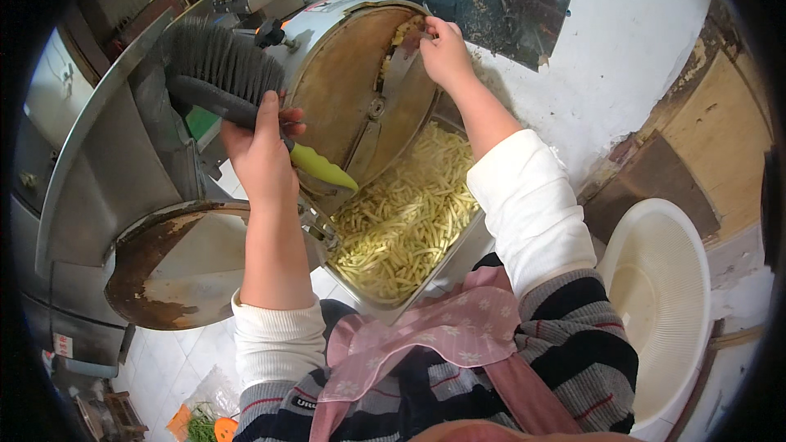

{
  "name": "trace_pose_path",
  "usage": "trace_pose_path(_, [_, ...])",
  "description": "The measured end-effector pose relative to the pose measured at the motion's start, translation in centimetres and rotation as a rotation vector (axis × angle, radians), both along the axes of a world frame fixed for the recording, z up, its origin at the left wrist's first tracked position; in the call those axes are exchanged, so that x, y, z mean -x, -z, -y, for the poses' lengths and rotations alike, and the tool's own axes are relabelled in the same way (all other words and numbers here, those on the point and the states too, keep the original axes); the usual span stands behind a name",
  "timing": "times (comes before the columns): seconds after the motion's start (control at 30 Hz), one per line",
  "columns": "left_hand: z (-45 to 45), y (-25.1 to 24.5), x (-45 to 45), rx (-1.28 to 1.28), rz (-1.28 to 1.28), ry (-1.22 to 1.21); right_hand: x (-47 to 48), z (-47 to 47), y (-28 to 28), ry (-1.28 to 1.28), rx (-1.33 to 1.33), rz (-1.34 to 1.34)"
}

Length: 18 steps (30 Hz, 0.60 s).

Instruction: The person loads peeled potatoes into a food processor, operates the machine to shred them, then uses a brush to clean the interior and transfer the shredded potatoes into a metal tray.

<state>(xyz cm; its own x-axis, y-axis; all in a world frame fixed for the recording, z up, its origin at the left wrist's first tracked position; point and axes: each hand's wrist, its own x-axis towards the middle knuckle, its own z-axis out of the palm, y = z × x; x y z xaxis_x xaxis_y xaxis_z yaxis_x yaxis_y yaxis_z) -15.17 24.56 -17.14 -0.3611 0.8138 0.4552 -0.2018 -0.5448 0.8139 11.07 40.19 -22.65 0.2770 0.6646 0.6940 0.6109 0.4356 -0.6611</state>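
Note:
My left hand (267,153) grips a brush (215,70) with dark bristles, a black back and a lime-green handle, its bristles pointing up. To the right of the brush is the round cutting disc (331,92) of a vegetable cutter, stained brown, with metal blades (402,64) on either side of a central hub bolt. My right hand (446,49) is at the disc's upper right rim, fingers bent around the blade's outer end; whether they hold anything is unclear. Pale scraps (408,31) cling along the blade slot. Below, a metal tray (393,313) holds many pale yellow-green vegetable strips (399,227).
The cutter's round, brown-stained cover (178,270) hangs open at left, below a curved steel housing (92,178). A black clamp knob (270,34) projects beside the disc. A white plastic basket (657,307) stands at right. Greens (201,426) and a plastic bag (215,390) lie on the tiled floor.

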Motion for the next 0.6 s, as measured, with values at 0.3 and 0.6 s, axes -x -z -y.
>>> trace_pose_path(0.3, [-0.7,0.1,0.5,0.016,0.016,0.051,0.9,2.1,-1.5,0.284,-0.059,0.381])
trace_pose_path(0.6, [-0.9,0.4,0.5,0.006,0.039,0.057,-1.1,2.9,-4.6,0.325,0.016,0.874])
